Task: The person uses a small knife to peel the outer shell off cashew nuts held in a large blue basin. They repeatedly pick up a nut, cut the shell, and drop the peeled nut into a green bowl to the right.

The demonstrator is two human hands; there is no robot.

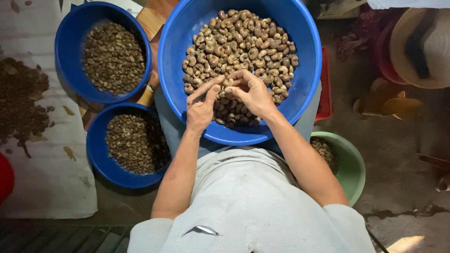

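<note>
both hands meet over the large blue basin (307,70) of cashew nuts (243,42) on the person's lap; the left hand (201,107) pinches a thin tool, fingers closed on it; the right hand (253,91) curls around a single nut (228,82), touching the left fingertips; two smaller blue bowls (70,51) of darker pieces sit to the left; a green bowl (351,164) sits by the right elbow

One view is taken from the head, directed steeply downward and held close; the fingers (219,84) are centred, slightly above the middle.
</note>
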